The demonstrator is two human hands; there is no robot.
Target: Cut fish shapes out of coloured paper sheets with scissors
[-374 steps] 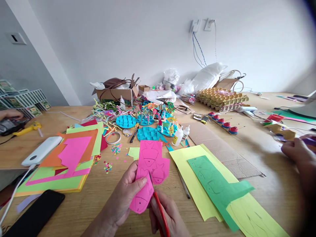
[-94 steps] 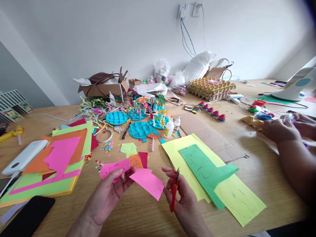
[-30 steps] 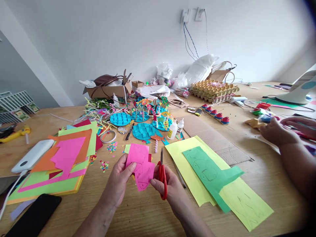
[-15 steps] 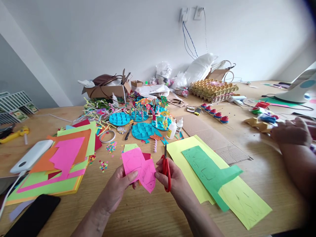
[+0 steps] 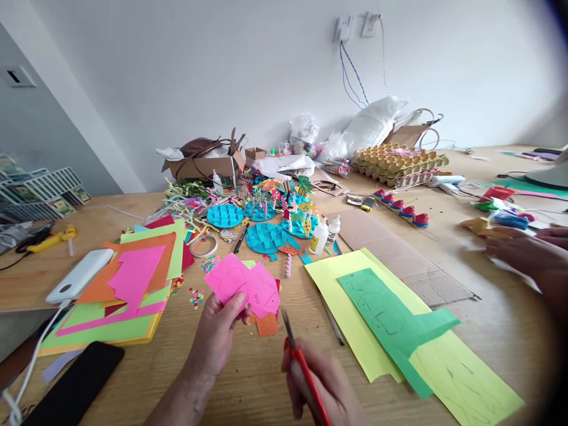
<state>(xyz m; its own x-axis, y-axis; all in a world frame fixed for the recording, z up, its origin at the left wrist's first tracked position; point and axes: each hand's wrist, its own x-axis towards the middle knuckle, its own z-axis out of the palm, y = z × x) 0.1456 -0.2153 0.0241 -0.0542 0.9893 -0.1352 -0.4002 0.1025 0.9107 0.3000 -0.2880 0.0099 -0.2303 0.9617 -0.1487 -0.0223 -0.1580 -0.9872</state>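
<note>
Between the thumb and fingers of my left hand (image 5: 222,331) is a piece of pink paper (image 5: 261,287) with fish shapes drawn on it in pencil. My right hand (image 5: 319,378) grips red-handled scissors (image 5: 302,367), their blades pointing up and a little left, just right of the paper and apart from it. Under the pink paper, an orange paper piece (image 5: 267,325) lies on the table. To the right are yellow sheets (image 5: 331,284) and a green sheet (image 5: 373,302) with pencil drawings. A pen (image 5: 333,325) lies by the yellow sheet's left edge.
Coloured paper (image 5: 142,278) is stacked at the left, near a black phone (image 5: 80,384) and a white power bank (image 5: 80,275). Blue paper discs (image 5: 264,236) and glue bottles (image 5: 318,236) stand ahead. Another person's hand (image 5: 510,245) works at the far right.
The scissors have come down and away from the pink paper, now held in a cutting grip. My right hand has let go of the paper's edge. The left hand has tilted the paper leftward.
</note>
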